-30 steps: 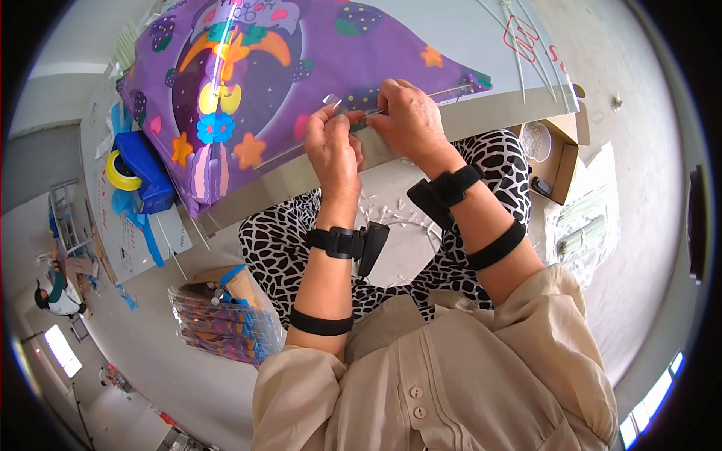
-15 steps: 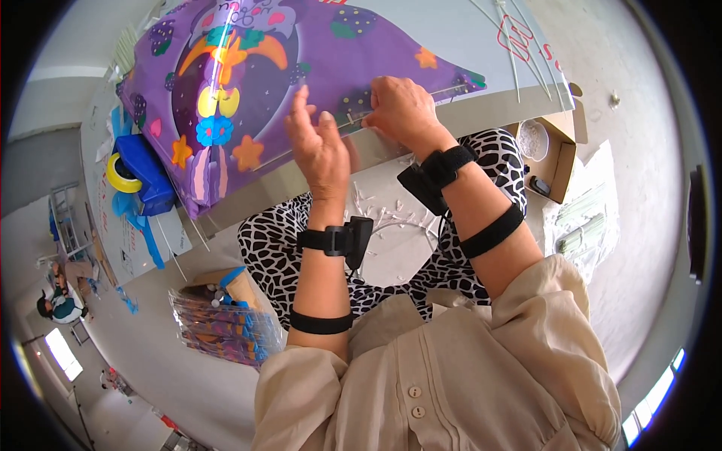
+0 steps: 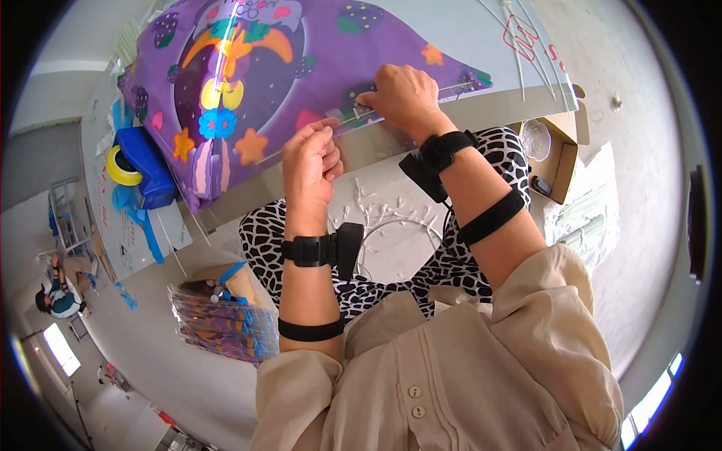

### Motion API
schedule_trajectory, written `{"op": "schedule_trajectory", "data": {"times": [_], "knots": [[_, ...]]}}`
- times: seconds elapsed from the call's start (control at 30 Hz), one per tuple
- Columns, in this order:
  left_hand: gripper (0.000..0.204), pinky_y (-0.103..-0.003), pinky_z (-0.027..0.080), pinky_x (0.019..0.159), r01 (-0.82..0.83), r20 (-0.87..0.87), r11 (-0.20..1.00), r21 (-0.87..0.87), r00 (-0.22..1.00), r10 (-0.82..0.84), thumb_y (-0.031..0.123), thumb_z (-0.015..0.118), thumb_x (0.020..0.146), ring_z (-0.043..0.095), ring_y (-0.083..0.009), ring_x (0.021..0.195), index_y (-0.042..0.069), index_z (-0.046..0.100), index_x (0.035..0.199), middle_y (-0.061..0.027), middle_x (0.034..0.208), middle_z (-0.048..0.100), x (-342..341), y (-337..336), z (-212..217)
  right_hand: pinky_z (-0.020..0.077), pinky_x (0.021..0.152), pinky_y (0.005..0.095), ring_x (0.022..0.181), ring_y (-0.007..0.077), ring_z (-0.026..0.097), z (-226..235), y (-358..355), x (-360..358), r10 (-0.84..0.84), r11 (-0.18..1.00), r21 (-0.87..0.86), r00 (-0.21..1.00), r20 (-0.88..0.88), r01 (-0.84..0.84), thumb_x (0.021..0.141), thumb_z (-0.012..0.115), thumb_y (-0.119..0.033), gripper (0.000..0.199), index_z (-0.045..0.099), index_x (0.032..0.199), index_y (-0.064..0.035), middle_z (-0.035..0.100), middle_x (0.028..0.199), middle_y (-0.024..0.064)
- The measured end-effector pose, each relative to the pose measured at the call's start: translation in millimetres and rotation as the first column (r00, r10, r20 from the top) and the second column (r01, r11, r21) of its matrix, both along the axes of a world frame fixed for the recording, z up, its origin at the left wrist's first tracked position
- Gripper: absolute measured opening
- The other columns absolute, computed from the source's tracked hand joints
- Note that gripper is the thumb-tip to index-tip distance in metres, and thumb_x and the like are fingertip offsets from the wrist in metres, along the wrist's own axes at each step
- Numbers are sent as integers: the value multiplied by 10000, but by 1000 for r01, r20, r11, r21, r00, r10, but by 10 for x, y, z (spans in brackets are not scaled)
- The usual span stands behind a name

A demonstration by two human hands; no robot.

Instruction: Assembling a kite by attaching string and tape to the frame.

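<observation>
A purple printed kite [image 3: 323,45] lies spread over the table, a thin pale rod [image 3: 455,92] running along its near edge. My right hand [image 3: 408,99] is closed over that edge, thumb and fingers around a small clear fitting on the rod; the fingertips are partly hidden. To its left, my left hand [image 3: 310,164] is curled, with thumb and index finger together just at the kite's near edge. Whatever it may pinch is too small to make out. Across my lap, below the table edge, small white plastic pieces [image 3: 387,214] are scattered on a pale round surface.
A blue tape dispenser [image 3: 154,169] with yellow tape stands at the table's left. Long white rods [image 3: 519,52] lie at the far right. Beside my right knee is a cardboard box [image 3: 560,161] with a white cup [image 3: 535,140]. Packaged purple pieces [image 3: 226,323] lie lower left.
My left hand has gone from spread fingers to curled ones and moved slightly down and left. The right hand has shifted a little up along the kite's edge.
</observation>
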State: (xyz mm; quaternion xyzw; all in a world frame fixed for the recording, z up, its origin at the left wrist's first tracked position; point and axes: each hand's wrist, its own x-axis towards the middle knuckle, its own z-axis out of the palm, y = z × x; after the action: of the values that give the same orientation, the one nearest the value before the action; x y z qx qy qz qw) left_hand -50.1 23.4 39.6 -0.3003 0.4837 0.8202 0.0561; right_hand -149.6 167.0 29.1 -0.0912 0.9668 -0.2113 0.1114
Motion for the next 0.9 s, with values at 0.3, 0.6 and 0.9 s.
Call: {"op": "schedule_trajectory", "data": {"times": [0.3,0.6,0.9], "knots": [[165,-220,197,371,24,43,999,-47,999,-22,49,506,847,269,-35,408,-53,595,941,62,558,348,-73,54,-64,507,638,421,733,342,644,-51,21,16,4,1000,-5,998,-59,-4,706,701,-431,371,688,756,-64,658,732,144],[152,-218,198,359,34,34,994,-107,999,-30,39,502,846,285,-35,396,-46,596,930,52,555,369,-82,79,-130,502,625,423,711,340,640,-53,38,30,16,999,-30,994,-109,-19,716,695,-464,414,676,739,-51,652,714,147],[159,-220,221,351,33,-14,975,-221,999,-37,33,497,848,306,-33,397,-47,593,947,44,552,413,-68,139,-172,508,611,406,690,316,649,84,54,109,131,991,8,991,-18,-131,585,772,-557,567,650,749,-28,649,701,136]]}}
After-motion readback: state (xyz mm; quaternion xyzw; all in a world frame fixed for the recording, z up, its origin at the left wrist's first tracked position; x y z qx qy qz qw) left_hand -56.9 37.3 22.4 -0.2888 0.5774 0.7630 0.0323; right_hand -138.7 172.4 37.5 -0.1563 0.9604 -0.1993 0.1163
